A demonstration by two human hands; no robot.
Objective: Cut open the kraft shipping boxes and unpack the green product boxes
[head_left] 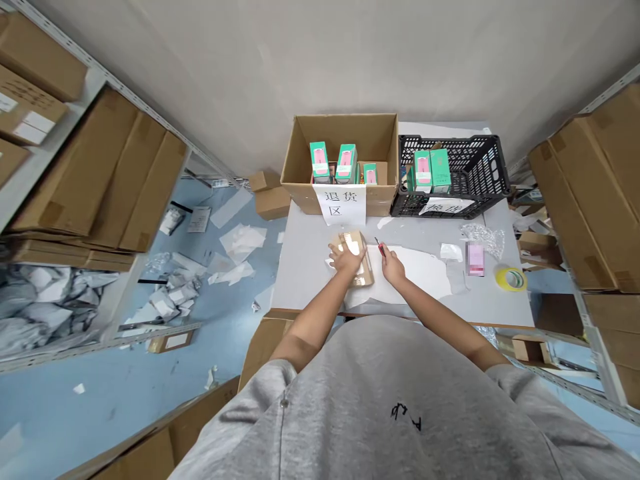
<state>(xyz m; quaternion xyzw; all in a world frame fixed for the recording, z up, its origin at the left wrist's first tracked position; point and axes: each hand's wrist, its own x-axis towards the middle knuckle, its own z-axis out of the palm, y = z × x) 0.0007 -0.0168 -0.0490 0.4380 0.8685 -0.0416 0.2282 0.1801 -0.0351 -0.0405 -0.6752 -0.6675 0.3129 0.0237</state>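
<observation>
A small taped cardboard box [367, 272] lies on the white table. My left hand [346, 259] is laid over its top, fingers spread across it and thumb at the right edge, holding it. Just right of the box, my right hand [393, 267] is closed around a small red-handled tool [381, 249], whose thin dark tip points up and left, apart from the box. Its exact kind is too small to make out. White sheet material [425, 272] is spread under and beside my right hand.
Behind stand an open carton [295, 193] and a black crate [475, 207], both with green-and-pink boxes. To the right are a roll of yellow tape [511, 279], a pink packet [475, 259] and bubble wrap [493, 239]. Shelves with cartons flank the table; paper scraps litter the blue floor.
</observation>
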